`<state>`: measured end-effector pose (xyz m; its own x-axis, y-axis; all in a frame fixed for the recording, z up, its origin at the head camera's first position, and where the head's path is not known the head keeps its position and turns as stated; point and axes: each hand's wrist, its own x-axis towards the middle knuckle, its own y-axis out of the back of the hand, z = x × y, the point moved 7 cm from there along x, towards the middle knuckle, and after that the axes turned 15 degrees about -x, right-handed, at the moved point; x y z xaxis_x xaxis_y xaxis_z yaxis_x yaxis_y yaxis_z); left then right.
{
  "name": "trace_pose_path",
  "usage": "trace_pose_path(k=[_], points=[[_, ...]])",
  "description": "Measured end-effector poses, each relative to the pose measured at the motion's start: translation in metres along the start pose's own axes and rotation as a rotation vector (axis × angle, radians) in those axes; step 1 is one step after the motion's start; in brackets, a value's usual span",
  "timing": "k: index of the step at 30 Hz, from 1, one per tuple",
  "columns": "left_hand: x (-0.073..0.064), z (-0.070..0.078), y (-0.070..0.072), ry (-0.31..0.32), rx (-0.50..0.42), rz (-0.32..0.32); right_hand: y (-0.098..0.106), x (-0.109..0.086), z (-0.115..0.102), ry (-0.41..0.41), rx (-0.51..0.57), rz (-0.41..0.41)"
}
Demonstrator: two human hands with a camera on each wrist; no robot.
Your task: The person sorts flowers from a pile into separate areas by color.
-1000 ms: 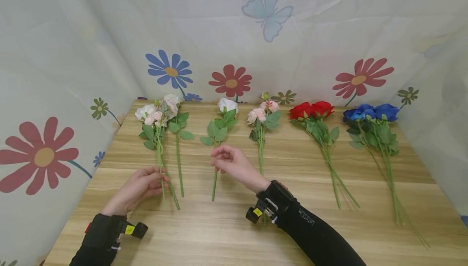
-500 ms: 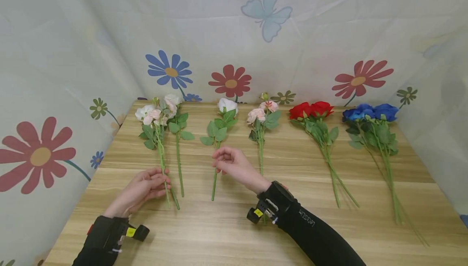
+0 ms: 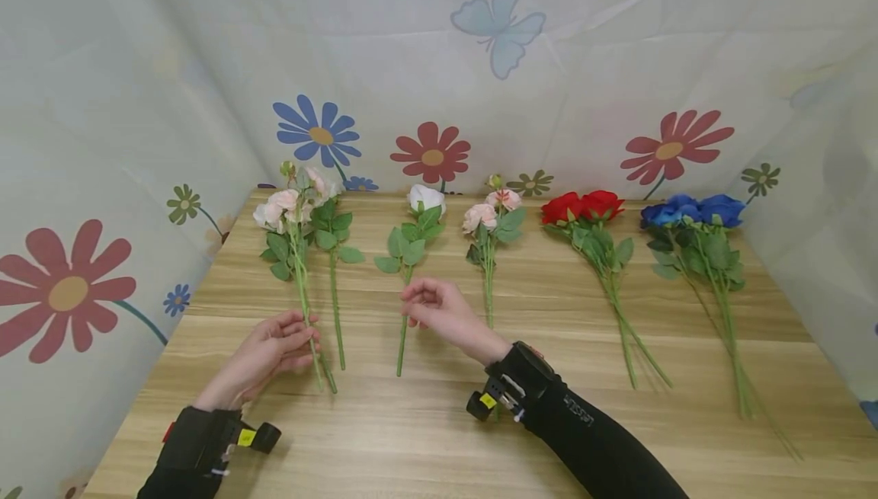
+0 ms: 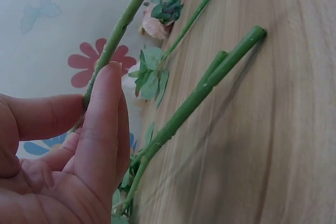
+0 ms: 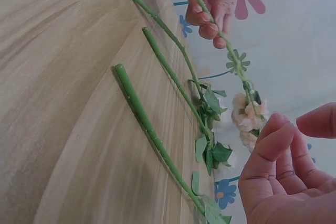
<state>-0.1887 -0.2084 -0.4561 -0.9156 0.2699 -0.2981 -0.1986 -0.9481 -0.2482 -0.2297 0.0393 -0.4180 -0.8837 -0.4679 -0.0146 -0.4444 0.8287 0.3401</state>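
Observation:
My left hand [image 3: 274, 350] pinches the green stem [image 4: 118, 32] of a pale pink artificial rose spray [image 3: 283, 208] between thumb and fingers. In the left wrist view this stem is lifted off the table, apart from the stems lying below. White roses lie under the spray at the far left, partly hidden by its blooms. My right hand [image 3: 446, 315] hovers over the stem of a single white rose [image 3: 427, 199], fingers loosely curled. In the right wrist view, the thumb and fingertips [image 5: 281, 129] of that hand have nothing between them.
Pink roses [image 3: 480, 217] lie right of the single white one. Farther right are red roses [image 3: 583, 206] and blue roses [image 3: 693, 211], their stems crossing. Behind the wooden table [image 3: 384, 438] hangs a flower-printed curtain [image 3: 384, 34].
The pink rose spray has risen, its blooms shifting up and its stem end swinging right. My left hand moved slightly right; my right hand has barely shifted.

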Motion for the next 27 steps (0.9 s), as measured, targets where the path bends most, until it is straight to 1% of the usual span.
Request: trace_pose_path(k=[4,8,11,16,19,23,27], points=[[0.0,0.003,-0.005,-0.019,0.021,0.003,0.001,-0.002,0.006,-0.024,-0.007,-0.016],[0.002,0.007,-0.012,-0.03,0.032,-0.001,0.002,-0.004,0.01,-0.042,-0.019,-0.032],[0.004,0.01,-0.019,-0.036,0.036,-0.02,0.005,-0.005,0.013,-0.06,-0.016,-0.03],[0.009,0.014,-0.035,-0.037,0.043,-0.061,0.011,-0.006,0.016,-0.084,-0.006,-0.003],[0.013,0.015,-0.046,-0.041,0.053,-0.085,0.014,-0.006,0.015,-0.082,0.0,0.004],[0.018,0.016,-0.06,-0.043,0.053,-0.103,0.018,-0.006,0.013,-0.082,0.011,0.003],[0.023,0.014,-0.074,-0.041,0.063,-0.117,0.021,-0.005,0.013,-0.079,0.004,0.018]])
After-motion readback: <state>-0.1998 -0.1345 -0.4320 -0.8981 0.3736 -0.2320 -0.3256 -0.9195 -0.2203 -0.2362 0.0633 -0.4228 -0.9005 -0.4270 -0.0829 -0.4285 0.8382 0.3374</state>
